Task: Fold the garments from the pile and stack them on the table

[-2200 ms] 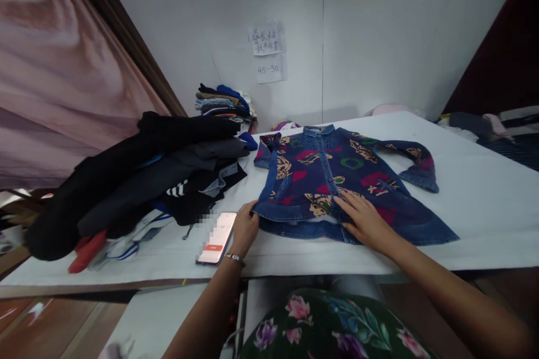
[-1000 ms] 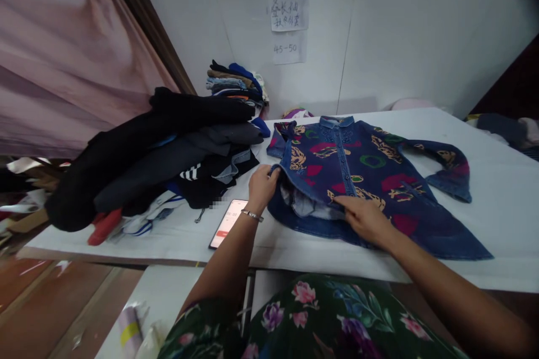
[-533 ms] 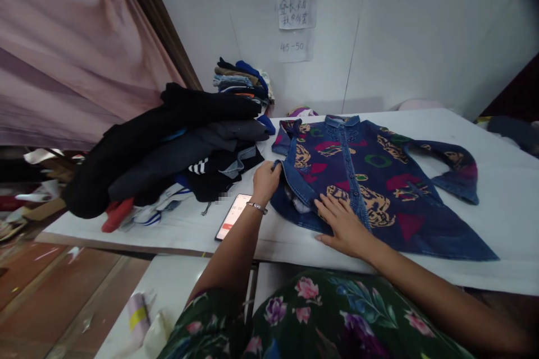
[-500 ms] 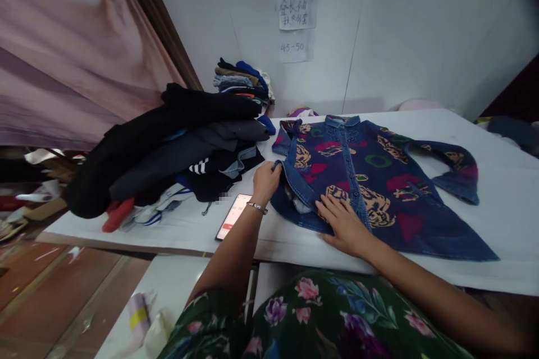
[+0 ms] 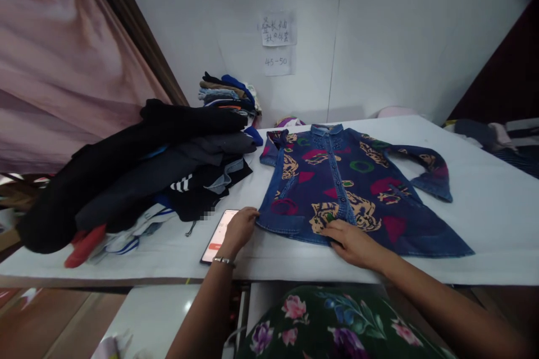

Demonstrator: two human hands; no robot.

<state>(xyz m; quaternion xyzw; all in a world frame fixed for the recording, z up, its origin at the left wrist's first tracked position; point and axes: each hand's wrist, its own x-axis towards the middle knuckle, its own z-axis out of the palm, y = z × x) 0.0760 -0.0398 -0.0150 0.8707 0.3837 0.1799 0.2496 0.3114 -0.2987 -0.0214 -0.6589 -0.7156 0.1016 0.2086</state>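
A patterned blue denim shirt lies front up on the white table, its collar toward the wall. One sleeve bends out at the right; the other is folded in at the left. My left hand pinches the left corner of the hem. At the bottom of the button placket, my right hand is closed on the cloth near the hem, thumb below the fingers. A phone with a lit screen lies partly behind my left hand.
A heap of dark clothes covers the table's left side. Behind it stands a stack of folded clothes. Paper signs hang on the wall. More clothes lie at the far right. The table's front edge runs before me.
The left front panel, lifted and curled before, now lies flat. My left hand has come down toward me with the hem corner. My right hand has shifted from lying flat to gripping near the hem.
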